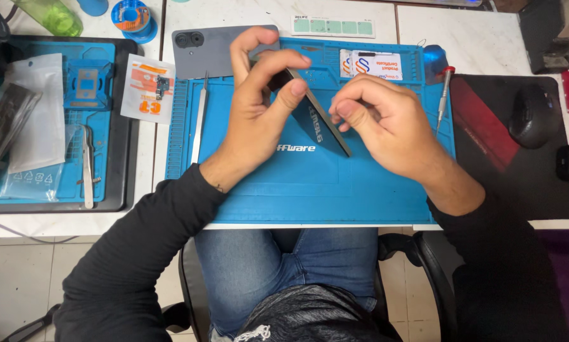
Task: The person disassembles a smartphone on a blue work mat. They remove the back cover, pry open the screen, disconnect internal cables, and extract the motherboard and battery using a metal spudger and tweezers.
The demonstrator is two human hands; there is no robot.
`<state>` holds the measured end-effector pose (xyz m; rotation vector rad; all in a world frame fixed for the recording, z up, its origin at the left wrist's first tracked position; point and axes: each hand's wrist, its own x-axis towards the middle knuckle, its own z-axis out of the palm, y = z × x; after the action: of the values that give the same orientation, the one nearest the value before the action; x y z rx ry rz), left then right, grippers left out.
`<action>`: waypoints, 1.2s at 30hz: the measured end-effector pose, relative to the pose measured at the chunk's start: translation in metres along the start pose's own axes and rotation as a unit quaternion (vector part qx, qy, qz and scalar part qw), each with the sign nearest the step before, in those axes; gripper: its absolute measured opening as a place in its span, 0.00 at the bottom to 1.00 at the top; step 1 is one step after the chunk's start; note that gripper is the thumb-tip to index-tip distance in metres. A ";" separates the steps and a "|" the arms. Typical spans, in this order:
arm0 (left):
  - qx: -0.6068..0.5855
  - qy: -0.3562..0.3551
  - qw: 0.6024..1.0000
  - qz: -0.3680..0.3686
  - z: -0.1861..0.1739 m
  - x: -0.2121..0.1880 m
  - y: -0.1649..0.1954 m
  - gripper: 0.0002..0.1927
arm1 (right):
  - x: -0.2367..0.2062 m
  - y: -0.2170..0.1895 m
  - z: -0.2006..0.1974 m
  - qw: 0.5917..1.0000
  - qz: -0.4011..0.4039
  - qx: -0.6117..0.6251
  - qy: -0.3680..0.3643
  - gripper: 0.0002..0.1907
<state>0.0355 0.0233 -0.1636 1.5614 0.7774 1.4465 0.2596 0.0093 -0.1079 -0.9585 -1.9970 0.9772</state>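
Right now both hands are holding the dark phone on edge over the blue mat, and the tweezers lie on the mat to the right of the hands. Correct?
Not quite. The head view shows the tweezers left of the left hand, not to the right. Both hands, including the right hand, do hold the dark phone on edge over the blue mat.

Bright, even overhead light; soft short shadows under both hands on the blue mat point(309, 190). Focus sharp centrally. Mild glare on white desk point(474, 38).
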 end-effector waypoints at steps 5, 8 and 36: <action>0.243 0.003 0.965 0.096 0.009 -0.006 0.022 0.04 | 0.001 -0.004 -0.001 0.998 -0.020 -0.058 0.004 0.05; 0.264 -0.019 0.961 0.081 0.009 -0.006 0.029 0.07 | 0.001 -0.008 -0.003 0.992 -0.058 -0.108 0.010 0.05; 0.215 -0.016 0.970 0.109 0.006 -0.001 0.021 0.06 | -0.003 0.027 0.002 0.972 0.001 0.233 -0.006 0.05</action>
<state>0.0389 0.0119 -0.1451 2.0465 0.9703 1.4696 0.2675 0.0178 -0.1329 -0.6925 -1.6627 1.3763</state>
